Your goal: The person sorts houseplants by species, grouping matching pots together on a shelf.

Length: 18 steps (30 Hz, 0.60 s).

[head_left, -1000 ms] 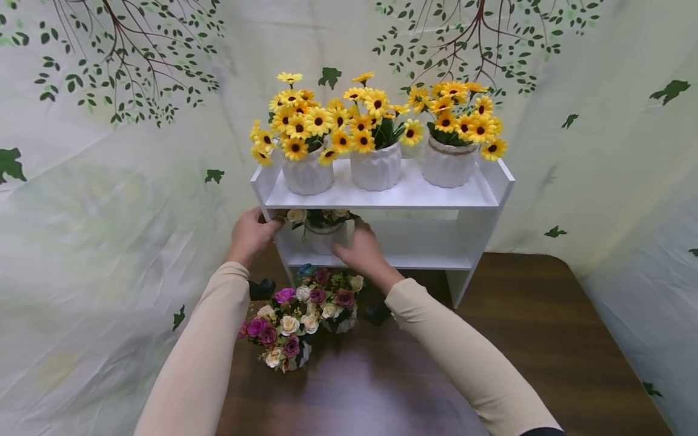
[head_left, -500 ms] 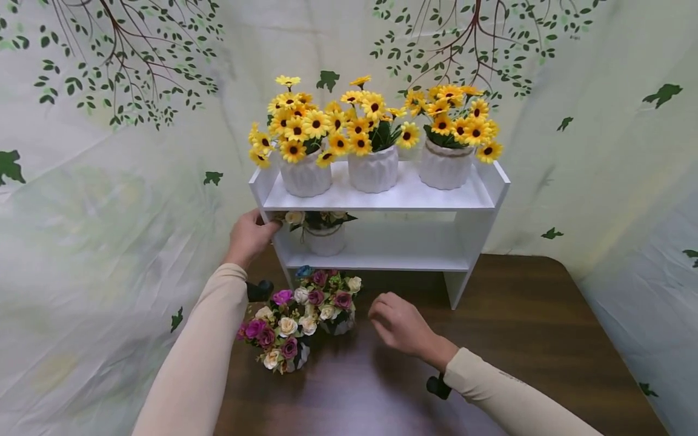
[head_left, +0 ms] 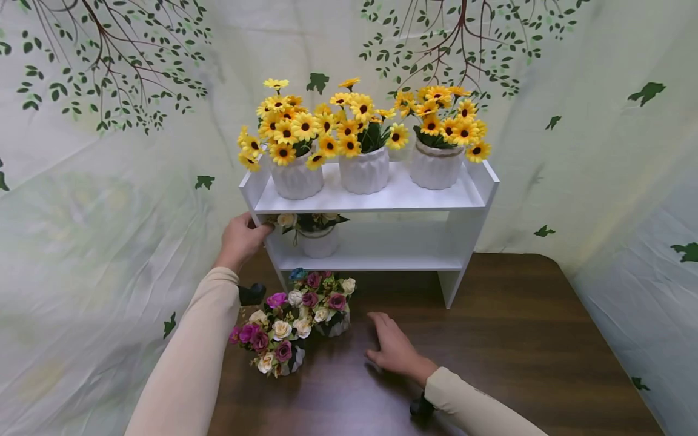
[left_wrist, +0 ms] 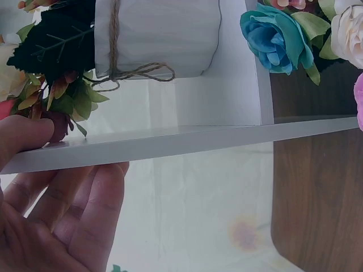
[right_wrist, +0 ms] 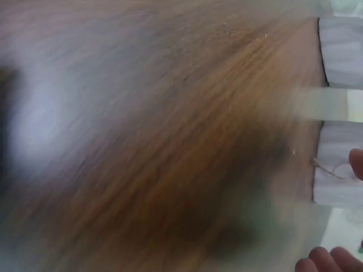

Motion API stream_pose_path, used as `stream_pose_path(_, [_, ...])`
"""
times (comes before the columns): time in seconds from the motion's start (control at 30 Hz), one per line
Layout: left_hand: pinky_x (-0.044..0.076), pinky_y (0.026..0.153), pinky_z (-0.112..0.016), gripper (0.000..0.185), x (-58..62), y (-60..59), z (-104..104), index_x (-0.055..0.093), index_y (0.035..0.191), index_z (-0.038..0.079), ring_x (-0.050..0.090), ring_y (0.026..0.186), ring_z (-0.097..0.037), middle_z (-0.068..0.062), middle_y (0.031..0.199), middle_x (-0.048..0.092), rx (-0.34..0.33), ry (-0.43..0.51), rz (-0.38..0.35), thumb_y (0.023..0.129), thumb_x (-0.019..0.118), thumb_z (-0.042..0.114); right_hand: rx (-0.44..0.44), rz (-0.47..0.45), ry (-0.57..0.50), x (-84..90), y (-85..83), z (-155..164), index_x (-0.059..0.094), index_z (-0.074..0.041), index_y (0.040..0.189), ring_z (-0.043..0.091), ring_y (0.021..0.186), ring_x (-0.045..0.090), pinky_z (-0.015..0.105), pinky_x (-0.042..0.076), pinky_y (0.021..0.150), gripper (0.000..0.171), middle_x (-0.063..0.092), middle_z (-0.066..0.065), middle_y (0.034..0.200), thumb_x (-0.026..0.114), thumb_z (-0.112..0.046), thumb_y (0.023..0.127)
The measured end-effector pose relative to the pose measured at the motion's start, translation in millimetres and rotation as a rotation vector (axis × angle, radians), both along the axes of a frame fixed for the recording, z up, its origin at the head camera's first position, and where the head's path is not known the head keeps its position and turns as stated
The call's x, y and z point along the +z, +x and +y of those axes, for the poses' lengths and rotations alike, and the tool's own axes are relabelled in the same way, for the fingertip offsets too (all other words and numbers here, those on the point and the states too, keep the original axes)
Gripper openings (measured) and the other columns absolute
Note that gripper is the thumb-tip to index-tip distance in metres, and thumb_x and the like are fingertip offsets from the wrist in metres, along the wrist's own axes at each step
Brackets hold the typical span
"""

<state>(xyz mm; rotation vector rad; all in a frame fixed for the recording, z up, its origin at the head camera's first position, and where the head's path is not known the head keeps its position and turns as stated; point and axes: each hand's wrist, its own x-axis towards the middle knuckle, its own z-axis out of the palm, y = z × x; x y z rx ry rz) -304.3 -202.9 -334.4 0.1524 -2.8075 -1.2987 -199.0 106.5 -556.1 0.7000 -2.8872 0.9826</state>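
Observation:
My left hand (head_left: pixel 242 241) grips the left side panel of the white shelf (head_left: pixel 360 264). In the left wrist view its thumb lies on the inner face of that panel (left_wrist: pixel 170 148), the fingers on the outer. Beside it on the middle tier stands a white pot of cream roses (head_left: pixel 320 242), tied with twine. My right hand (head_left: pixel 397 350) is over the table, fingers loosely extended and holding nothing. To its left are two pots of mixed roses, the rear one (head_left: pixel 324 303) closer to the hand than the front one (head_left: pixel 272 339).
Several yellow daisy-like flowers in white pots, among them the right one (head_left: pixel 438 166), line the top tier. A brown wooden table (head_left: pixel 518 339) carries everything. Behind hangs a leaf-printed cloth (head_left: pixel 545 151). The right wrist view is mostly blurred tabletop (right_wrist: pixel 170 141).
My right hand has let go of the cream rose pot, leaving it on the middle tier, and drawn back over the table, its fingers now spread. The left hand keeps its grip on the shelf.

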Motion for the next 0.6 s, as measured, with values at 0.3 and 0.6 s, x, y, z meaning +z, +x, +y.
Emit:
stream_pose_path(0.3, [0.052,0.098,-0.051,0.051,-0.3,-0.3,1,0.054,0.136,0.001,0.059,0.12,-0.041,-0.025,0.136,0.059,-0.009,-0.011,0.015,0.094,0.056,0.029,-0.133,-0.15,-0.214,-5.4,-16.4,-19,0.032,0.003,0.149,0.043,0.133,0.047,0.057,0.045,0.105,0.088,0.043,0.027,0.147,0.08,-0.022,0.079])
stream_pose_path(0.6, [0.052,0.098,-0.052,0.051,0.2,2.5,-1,0.054,0.136,0.0,0.058,0.121,-0.042,-0.026,0.136,0.058,-0.003,-0.023,0.013,0.094,0.055,0.029,-0.16,-0.252,-0.388,-8.0,-28.1,-45,0.024,0.002,0.154,0.046,0.145,0.032,0.06,0.034,0.114,0.111,0.03,0.028,0.157,0.085,-0.038,0.07])
